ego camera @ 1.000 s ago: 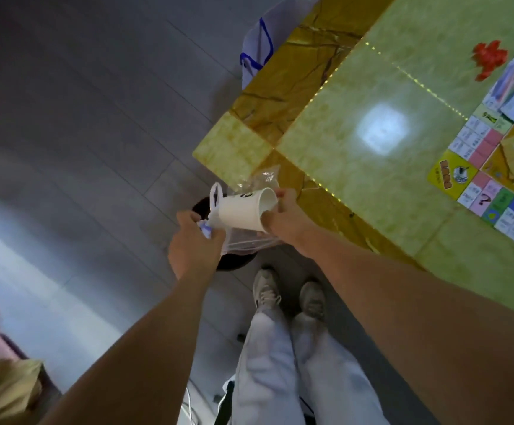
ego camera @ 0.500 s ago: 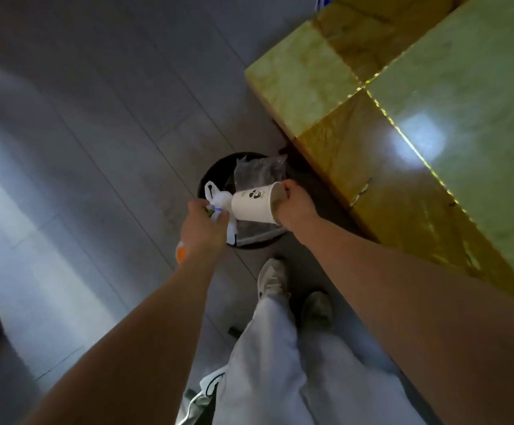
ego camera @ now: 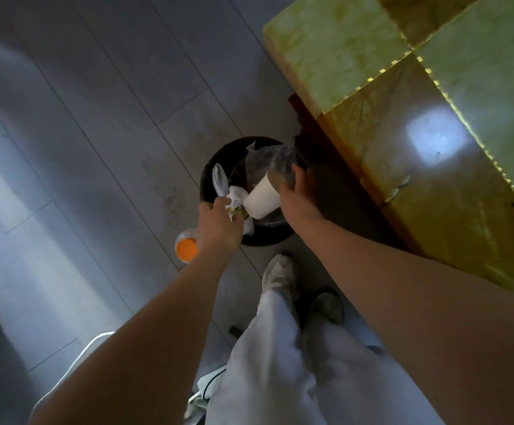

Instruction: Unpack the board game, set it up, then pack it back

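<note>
**Rubbish reaches the bin as the board game drops out of shot**

The left hand (ego camera: 219,223) grips a crumpled white bag (ego camera: 235,199). The right hand (ego camera: 298,197) pinches a paper cup (ego camera: 262,199) at its rim, together with a clear plastic bag (ego camera: 272,162). Both loads now hang directly over the black bin (ego camera: 228,148) beside the table (ego camera: 464,72); a second ago they were short of it, with the game board spread on the tabletop. Nothing is dropped yet. The board is out of frame (presumably where it lay), so this looks like clearing wrappers, not packing.
</note>
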A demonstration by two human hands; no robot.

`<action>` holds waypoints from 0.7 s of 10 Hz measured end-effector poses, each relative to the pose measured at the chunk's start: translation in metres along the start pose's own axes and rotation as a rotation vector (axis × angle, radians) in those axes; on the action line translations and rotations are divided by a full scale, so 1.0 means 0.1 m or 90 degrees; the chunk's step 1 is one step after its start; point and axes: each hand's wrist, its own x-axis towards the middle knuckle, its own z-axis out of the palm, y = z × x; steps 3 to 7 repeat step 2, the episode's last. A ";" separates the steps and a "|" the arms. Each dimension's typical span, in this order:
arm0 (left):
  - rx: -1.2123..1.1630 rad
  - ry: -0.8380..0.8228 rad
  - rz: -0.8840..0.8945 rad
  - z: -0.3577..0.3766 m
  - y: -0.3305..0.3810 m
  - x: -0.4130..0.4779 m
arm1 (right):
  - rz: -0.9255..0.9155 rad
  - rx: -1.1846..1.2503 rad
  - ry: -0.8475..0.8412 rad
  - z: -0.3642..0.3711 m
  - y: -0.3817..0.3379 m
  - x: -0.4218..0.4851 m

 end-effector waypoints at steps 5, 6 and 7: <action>0.171 -0.115 0.012 -0.18 0.30 -0.38 | 0.030 -0.013 -0.096 -0.34 -0.14 -0.41; 0.171 -0.115 0.012 -0.18 0.30 -0.38 | 0.030 -0.013 -0.096 -0.34 -0.14 -0.41; 0.171 -0.115 0.012 -0.18 0.30 -0.38 | 0.030 -0.013 -0.096 -0.34 -0.14 -0.41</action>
